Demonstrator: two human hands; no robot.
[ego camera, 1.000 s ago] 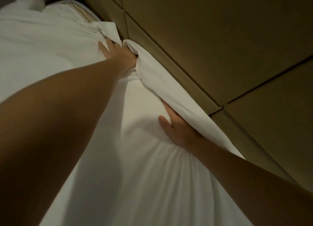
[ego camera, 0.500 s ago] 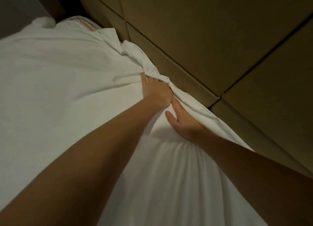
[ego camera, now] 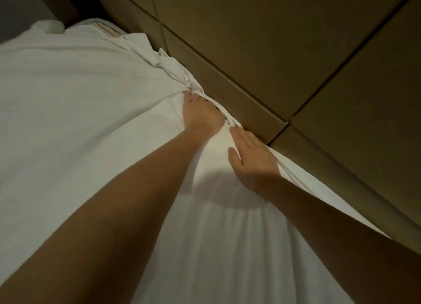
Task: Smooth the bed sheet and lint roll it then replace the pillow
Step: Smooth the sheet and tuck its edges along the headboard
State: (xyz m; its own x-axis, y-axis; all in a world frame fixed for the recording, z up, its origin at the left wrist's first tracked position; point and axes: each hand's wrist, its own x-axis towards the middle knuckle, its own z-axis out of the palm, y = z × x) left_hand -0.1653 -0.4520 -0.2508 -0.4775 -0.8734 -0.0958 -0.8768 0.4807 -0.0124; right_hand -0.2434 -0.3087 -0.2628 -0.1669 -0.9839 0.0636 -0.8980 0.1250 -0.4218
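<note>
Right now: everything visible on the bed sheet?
The bed sheet is white, thin cloth spread over the bed. It is mostly smooth across its wide part and gathered into fine wrinkles nearer the camera. Its edge is bunched along the tan panelled wall. The left hand grips that bunched edge, and the right hand presses flat on the sheet beside the wall.

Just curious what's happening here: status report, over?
Left hand grips bunched bed sheet edge by headboard. Right hand flat on it. Nothing in the way.
</note>
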